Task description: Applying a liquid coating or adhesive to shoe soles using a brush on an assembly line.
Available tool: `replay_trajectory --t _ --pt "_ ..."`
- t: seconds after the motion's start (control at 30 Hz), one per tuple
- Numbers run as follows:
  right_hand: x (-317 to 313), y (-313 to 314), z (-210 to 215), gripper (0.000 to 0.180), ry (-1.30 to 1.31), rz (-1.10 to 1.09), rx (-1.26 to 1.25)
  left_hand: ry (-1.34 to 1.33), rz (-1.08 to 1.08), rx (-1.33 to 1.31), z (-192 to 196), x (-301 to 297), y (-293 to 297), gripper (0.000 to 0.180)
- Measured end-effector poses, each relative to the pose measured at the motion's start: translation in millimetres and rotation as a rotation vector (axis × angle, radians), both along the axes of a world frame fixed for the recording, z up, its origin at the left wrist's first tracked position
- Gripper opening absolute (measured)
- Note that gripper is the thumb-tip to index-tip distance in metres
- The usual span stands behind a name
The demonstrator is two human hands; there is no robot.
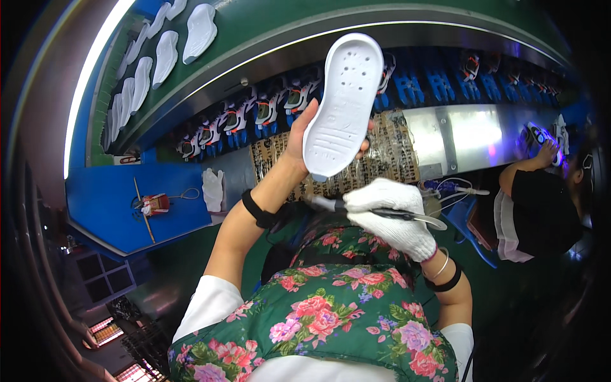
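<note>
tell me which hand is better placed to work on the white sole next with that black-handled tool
The right hand, most likely: gloved, it already grips the black-handled tool, whose tip lies just below the white sole in the picture. The left hand is occupied holding the sole.

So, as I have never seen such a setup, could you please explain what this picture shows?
There is no robot here: a person works with their own hands, seen from the left one of two fisheye cameras on their head, so straight edges bend. The bare left hand holds a white shoe sole. The gloved right hand holds a dark-handled tool, its tip blurred. On the blue table at left lies a small red item. More white soles lie on the green surface at upper left.
</note>
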State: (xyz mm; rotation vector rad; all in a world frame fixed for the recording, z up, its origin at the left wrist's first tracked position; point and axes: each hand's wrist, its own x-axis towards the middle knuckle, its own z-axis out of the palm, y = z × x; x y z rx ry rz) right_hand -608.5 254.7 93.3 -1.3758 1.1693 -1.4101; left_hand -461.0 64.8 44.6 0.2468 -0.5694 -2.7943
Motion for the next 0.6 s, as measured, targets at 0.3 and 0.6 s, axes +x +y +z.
replay_trajectory --t 0.3,0.6 --pt "-50 -47 9 0.02 0.476 -0.447 -0.3 -0.052 -0.002 0.218 -9 13 46 0.076" --pt "-60 -6 -3 0.024 -0.59 -0.426 0.075 0.102 0.116 -0.311 48 27 -17 0.111"
